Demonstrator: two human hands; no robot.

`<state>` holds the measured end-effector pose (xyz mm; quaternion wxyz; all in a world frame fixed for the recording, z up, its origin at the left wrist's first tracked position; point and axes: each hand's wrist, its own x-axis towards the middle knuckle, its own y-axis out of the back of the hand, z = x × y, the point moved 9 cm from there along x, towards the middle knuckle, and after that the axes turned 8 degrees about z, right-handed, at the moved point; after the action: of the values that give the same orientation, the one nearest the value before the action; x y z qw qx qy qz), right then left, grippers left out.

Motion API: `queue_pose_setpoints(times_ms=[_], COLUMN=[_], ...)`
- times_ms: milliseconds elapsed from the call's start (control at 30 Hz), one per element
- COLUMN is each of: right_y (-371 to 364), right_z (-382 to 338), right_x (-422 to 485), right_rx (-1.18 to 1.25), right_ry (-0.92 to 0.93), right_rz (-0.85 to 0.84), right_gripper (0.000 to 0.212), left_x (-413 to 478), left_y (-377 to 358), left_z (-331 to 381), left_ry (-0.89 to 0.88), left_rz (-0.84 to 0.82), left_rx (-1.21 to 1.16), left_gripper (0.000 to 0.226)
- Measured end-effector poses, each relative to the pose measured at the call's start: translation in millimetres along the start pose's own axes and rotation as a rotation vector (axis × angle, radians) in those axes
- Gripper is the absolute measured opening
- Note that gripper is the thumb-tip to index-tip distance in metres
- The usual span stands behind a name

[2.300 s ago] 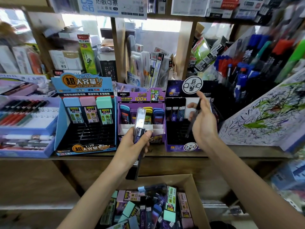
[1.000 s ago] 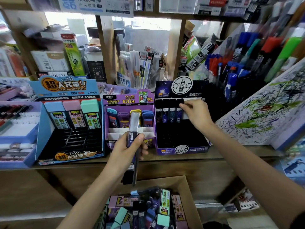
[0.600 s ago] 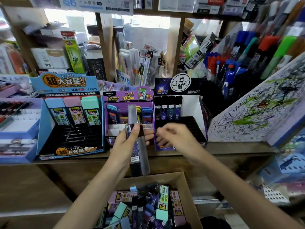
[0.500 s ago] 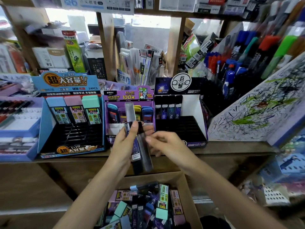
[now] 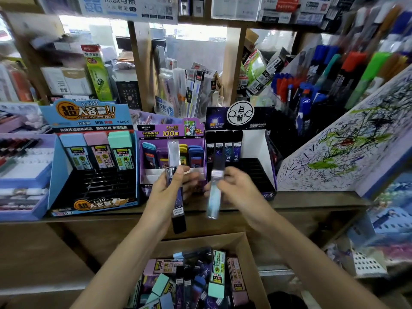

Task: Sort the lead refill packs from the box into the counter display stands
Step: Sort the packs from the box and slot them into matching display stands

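Now left fingers [image 5: 178,175] clasp the dark pack [image 5: 178,210], right fingers [image 5: 231,177] pinch the pale pack [image 5: 214,204]

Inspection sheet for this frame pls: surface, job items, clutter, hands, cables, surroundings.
Surface: wooden counter, three display stands side by side on it.
Job's things: open box below the counter, full of mixed lead packs. Blue stand has three wide packs in its back row. Purple stand is partly filled. Dark stand has four packs at the back, front slots bare.
Clutter: scribbled test pad and marker pens at right.
Hands: left hand grips slim dark packs, count unclear. Right hand pinches a slim pack, blurred.
Cables: nothing seen.
Surroundings: shelves crowded with stationery behind.
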<state>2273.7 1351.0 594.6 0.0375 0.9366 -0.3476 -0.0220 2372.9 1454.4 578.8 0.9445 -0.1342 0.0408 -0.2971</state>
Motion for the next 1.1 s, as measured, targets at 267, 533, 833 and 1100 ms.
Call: queue_pose_setpoints(times_ms=[267,533,833,1100], right_y=[102.5,116.5,100.1,104.0], right_z=[-57.3,-64.0,-30.4,-20.6], right_x=[40.7,86.0,108.1,114.1], right_rx=[-0.202,-0.625,-0.73,-0.609], right_ry=[0.191,0.284,0.163,0.038], right_rz=[0.318,0.397,0.196,0.174], right_gripper=[0.007,0.02,0.039,0.03], left_x=[4.9,15.6,17.4,13.2], left_y=[-9.0,-21.9,-12.1,-16.7], left_z=[-6.7,-23.6,-40.6,-31.6], left_ry=[-0.126,-0.126,0.093,0.098], left_rz=[-0.035,-0.029,-0.062,-0.093], left_rx=[0.267,0.389,0.168,0.077], left_gripper=[0.012,0.008,0.011,0.016])
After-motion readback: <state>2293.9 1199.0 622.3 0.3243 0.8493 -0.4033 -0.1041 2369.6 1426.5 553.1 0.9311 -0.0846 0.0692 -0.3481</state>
